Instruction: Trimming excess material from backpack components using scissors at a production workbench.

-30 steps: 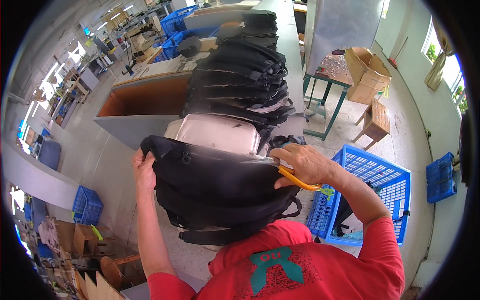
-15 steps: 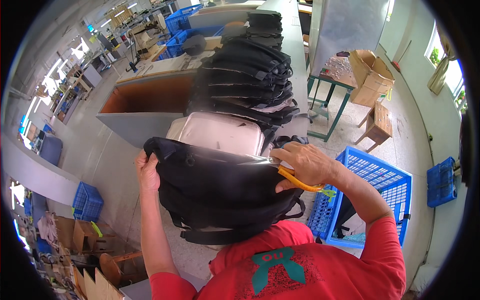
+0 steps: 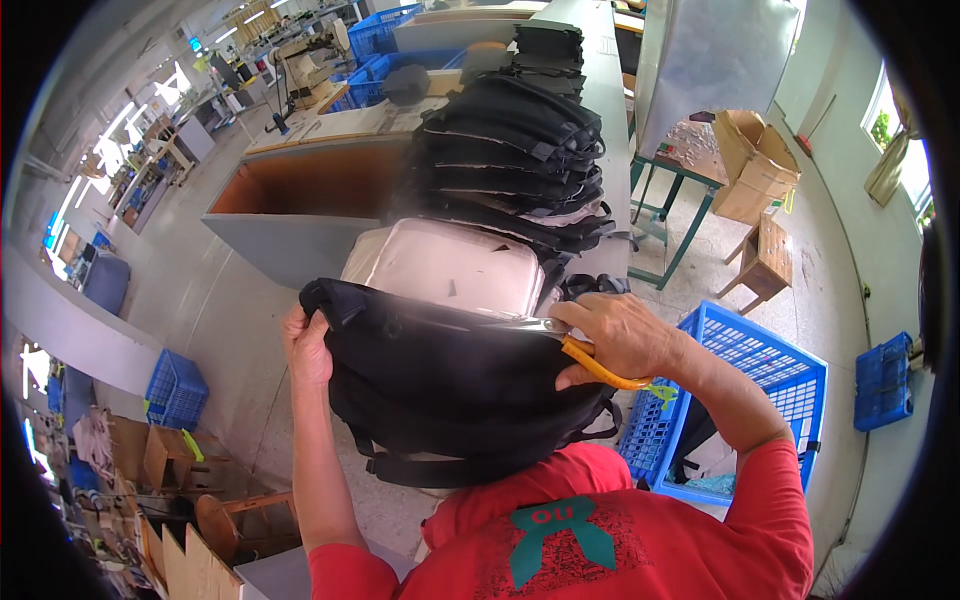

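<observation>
A black fabric bag with straps hangs in front of my body. My left hand pinches its upper left corner. My right hand is closed on a pair of scissors with orange handles, at the bag's upper right. The metal blades point left along the bag's top edge; whether they cut into the cloth I cannot make out. Just beyond that edge lies a pale, rounded panel with a few small dark scraps on it.
Stacked black bags run away from me along a table. To my right stands a blue plastic crate with dark material inside. Farther right are a wooden stool, a cardboard box and a green-legged table. A grey bin stands left.
The view has shifted slightly, so most things sit a little farther right in it. Both hands keep their holds on the bag corner and the scissors.
</observation>
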Tool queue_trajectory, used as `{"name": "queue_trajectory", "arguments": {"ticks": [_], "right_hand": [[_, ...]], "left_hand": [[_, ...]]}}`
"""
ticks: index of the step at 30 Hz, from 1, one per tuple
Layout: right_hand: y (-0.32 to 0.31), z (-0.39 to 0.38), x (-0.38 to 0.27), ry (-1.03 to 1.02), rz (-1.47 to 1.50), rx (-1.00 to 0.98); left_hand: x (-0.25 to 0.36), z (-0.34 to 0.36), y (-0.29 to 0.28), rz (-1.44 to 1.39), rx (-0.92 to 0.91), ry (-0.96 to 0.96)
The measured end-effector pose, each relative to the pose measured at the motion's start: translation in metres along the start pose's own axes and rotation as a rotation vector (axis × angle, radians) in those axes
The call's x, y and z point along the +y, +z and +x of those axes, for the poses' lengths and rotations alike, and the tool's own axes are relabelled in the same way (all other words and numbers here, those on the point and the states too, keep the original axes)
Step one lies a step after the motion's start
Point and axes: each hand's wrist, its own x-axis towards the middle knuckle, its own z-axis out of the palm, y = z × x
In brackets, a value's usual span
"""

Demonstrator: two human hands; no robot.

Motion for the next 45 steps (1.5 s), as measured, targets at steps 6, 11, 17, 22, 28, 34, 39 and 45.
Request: {"name": "queue_trajectory", "arguments": {"ticks": [6, 11, 17, 22, 28, 34, 39, 45], "right_hand": [[0.005, 0.009, -0.001, 0.068, 0.063, -0.114], [0.012, 0.006, 0.004, 0.073, 0.108, -0.122], [-0.001, 0.017, -0.005, 0.040, 0.048, -0.149], [0.005, 0.024, -0.003, 0.021, 0.088, -0.178], [0.010, 0.027, -0.006, -0.006, 0.166, -0.164], [0.007, 0.026, -0.010, -0.032, 0.120, -0.092], [0.006, 0.040, -0.018, -0.074, 0.082, -0.071], [0.016, 0.040, -0.018, -0.050, 0.095, -0.079]], "left_hand": [[0.002, -0.005, 0.000, -0.001, 0.009, -0.001], [-0.006, -0.009, -0.007, -0.021, 0.054, -0.004], [0.002, -0.011, -0.004, -0.009, 0.044, 0.022], [0.002, -0.013, -0.003, 0.007, 0.066, 0.011], [0.006, -0.016, 0.001, 0.020, 0.104, 0.018], [0.007, -0.018, 0.002, 0.027, 0.107, 0.024], [0.007, -0.020, 0.005, 0.031, 0.091, 0.049], [0.009, -0.025, 0.004, 0.016, 0.113, 0.033]]}}
